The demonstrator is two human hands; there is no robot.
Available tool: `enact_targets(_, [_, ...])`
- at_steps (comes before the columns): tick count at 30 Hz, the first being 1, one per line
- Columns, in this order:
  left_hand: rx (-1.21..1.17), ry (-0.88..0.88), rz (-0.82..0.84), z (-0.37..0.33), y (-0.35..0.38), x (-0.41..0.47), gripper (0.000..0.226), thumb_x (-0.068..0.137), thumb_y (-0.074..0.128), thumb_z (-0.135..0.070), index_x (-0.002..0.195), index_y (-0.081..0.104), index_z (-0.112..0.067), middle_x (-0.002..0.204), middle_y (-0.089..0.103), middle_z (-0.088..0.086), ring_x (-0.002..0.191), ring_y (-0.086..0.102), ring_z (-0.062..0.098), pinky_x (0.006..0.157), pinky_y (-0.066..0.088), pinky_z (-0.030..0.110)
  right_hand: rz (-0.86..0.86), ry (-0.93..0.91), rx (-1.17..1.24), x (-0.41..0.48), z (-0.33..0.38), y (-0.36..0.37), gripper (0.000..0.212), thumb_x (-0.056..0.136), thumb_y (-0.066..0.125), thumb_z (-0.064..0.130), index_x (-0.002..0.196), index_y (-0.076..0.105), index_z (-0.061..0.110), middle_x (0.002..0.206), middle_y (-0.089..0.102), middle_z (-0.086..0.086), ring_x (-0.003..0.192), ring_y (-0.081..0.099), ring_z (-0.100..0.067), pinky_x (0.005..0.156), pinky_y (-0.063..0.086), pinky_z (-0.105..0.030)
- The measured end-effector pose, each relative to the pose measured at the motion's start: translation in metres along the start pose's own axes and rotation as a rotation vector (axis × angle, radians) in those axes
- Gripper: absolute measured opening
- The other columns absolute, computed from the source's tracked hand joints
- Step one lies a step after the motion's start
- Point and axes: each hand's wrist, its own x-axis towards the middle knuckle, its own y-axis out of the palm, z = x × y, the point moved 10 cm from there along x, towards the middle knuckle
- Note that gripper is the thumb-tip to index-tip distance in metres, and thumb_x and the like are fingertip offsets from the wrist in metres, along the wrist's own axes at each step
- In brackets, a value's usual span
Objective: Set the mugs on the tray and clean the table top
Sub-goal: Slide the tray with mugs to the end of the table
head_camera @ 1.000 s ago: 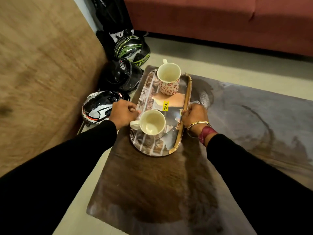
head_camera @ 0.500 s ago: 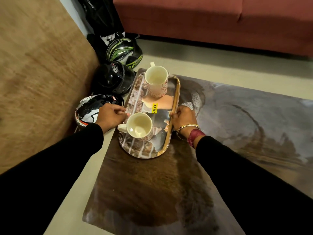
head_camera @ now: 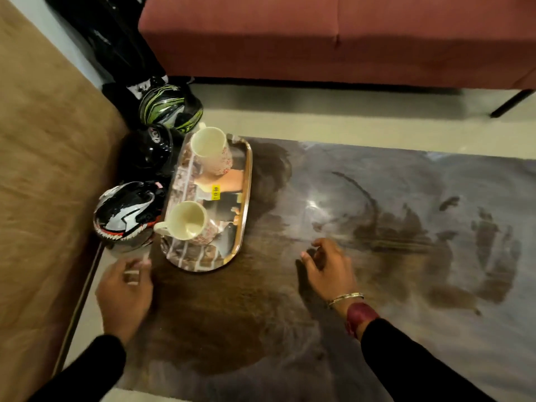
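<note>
An oval tray [head_camera: 243, 198] with a gold rim and a yellow price sticker rests on the left end of the dark glossy table top [head_camera: 377, 256]. Two cream mugs with a red flower pattern stand on it: one at the far end [head_camera: 213, 150], one at the near end [head_camera: 190, 223] with its handle pointing left. My left hand [head_camera: 124, 294] hovers off the table's left edge, near the tray's near end, fingers apart and empty, blurred. My right hand [head_camera: 330, 269] is over the table to the right of the tray, fingers spread, holding nothing.
Three motorcycle helmets lie on the floor left of the table: a green-striped one [head_camera: 169, 107], a black one [head_camera: 148, 153] and a white-black-red one [head_camera: 127, 216]. A brown bed or couch [head_camera: 43, 169] fills the left. A red sofa [head_camera: 319, 36] stands behind. Smears mark the table top.
Both hands have let go of the tray's sides and pulled back toward me. The tray now sits on the table's left end with both mugs on it.
</note>
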Motion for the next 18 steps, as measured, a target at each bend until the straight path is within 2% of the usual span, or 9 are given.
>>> enact_targets(2, [0.035, -0.061, 0.028, -0.002, 0.009, -0.054, 0.017, 0.096, 0.073, -0.032, 0.1, 0.068, -0.016, 0.095, 0.072, 0.013, 0.088, 0.07, 0.033, 0.086, 0.057, 0.047, -0.011, 0.039, -0.025, -0.024, -0.028, -0.028, 0.019, 0.087, 0.078, 0.021, 0.098, 0.067, 0.01, 0.084, 0.065, -0.002, 0.076, 0.062, -0.022, 0.067, 0.033, -0.018])
enact_targets(3, [0.044, -0.089, 0.057, -0.011, 0.019, -0.081, 0.022, 0.092, 0.078, -0.035, 0.1, 0.066, -0.019, 0.092, 0.071, 0.008, 0.086, 0.07, 0.025, 0.085, 0.057, 0.039, -0.026, 0.05, -0.04, -0.034, -0.043, -0.044, 0.018, 0.086, 0.079, 0.018, 0.095, 0.068, 0.008, 0.085, 0.066, -0.005, 0.078, 0.064, -0.026, 0.067, 0.036, -0.021])
enact_targets(5, [0.014, -0.062, 0.114, -0.044, 0.043, -0.129, 0.031, 0.08, 0.09, -0.036, 0.096, 0.067, -0.022, 0.082, 0.067, 0.0, 0.081, 0.065, -0.001, 0.081, 0.046, 0.005, -0.042, 0.06, -0.051, -0.053, -0.066, -0.067, 0.018, 0.085, 0.08, 0.016, 0.095, 0.068, 0.008, 0.089, 0.067, -0.006, 0.082, 0.065, -0.029, 0.071, 0.043, -0.027])
enact_targets(7, [-0.022, 0.034, 0.181, -0.093, 0.076, -0.175, 0.035, 0.071, 0.097, -0.034, 0.092, 0.071, -0.024, 0.077, 0.062, -0.004, 0.08, 0.058, -0.017, 0.077, 0.036, -0.008, -0.054, 0.064, -0.039, -0.069, -0.095, -0.096, 0.019, 0.087, 0.079, 0.018, 0.097, 0.066, 0.009, 0.094, 0.064, -0.005, 0.085, 0.065, -0.028, 0.074, 0.048, -0.029])
enact_targets(8, [-0.03, 0.091, 0.202, -0.119, 0.09, -0.193, 0.038, 0.07, 0.096, -0.041, 0.095, 0.073, -0.025, 0.08, 0.063, -0.006, 0.08, 0.058, -0.016, 0.079, 0.035, -0.009, -0.066, 0.053, -0.042, -0.075, -0.109, -0.11, 0.02, 0.087, 0.078, 0.02, 0.098, 0.065, 0.009, 0.096, 0.061, -0.004, 0.087, 0.063, -0.028, 0.075, 0.051, -0.032])
enact_targets(10, [-0.022, 0.212, 0.231, -0.174, 0.115, -0.222, 0.053, 0.072, 0.083, -0.061, 0.11, 0.074, -0.025, 0.097, 0.068, -0.004, 0.089, 0.062, -0.006, 0.09, 0.042, -0.001, -0.095, 0.048, -0.099, -0.086, -0.143, -0.145, 0.028, 0.087, 0.078, 0.029, 0.101, 0.065, 0.01, 0.101, 0.057, -0.003, 0.091, 0.06, -0.026, 0.078, 0.055, -0.04])
enact_targets(13, [0.08, 0.361, 0.336, -0.25, 0.164, -0.26, 0.096, 0.068, 0.069, -0.077, 0.146, 0.058, -0.023, 0.144, 0.057, 0.008, 0.13, 0.059, 0.026, 0.108, 0.053, 0.042, -0.163, 0.084, -0.184, -0.098, -0.203, -0.208, 0.055, 0.081, 0.078, 0.049, 0.12, 0.064, 0.013, 0.123, 0.057, -0.007, 0.111, 0.06, -0.03, 0.087, 0.054, -0.047])
enact_targets(15, [0.099, 0.432, 0.381, -0.307, 0.194, -0.296, 0.112, 0.067, 0.063, -0.083, 0.158, 0.041, -0.022, 0.161, 0.041, 0.007, 0.146, 0.046, 0.031, 0.115, 0.046, 0.05, -0.189, 0.104, -0.205, -0.109, -0.247, -0.257, 0.078, 0.078, 0.072, 0.063, 0.136, 0.058, 0.013, 0.139, 0.053, -0.012, 0.126, 0.056, -0.034, 0.097, 0.05, -0.051])
enact_targets(18, [0.083, 0.556, 0.362, -0.39, 0.227, -0.356, 0.115, 0.068, 0.061, -0.083, 0.16, 0.038, -0.017, 0.167, 0.035, 0.008, 0.151, 0.041, 0.032, 0.118, 0.044, 0.054, -0.168, 0.127, -0.275, -0.12, -0.301, -0.326, 0.105, 0.075, 0.058, 0.082, 0.156, 0.037, 0.018, 0.162, 0.035, -0.011, 0.145, 0.039, -0.033, 0.111, 0.039, -0.058])
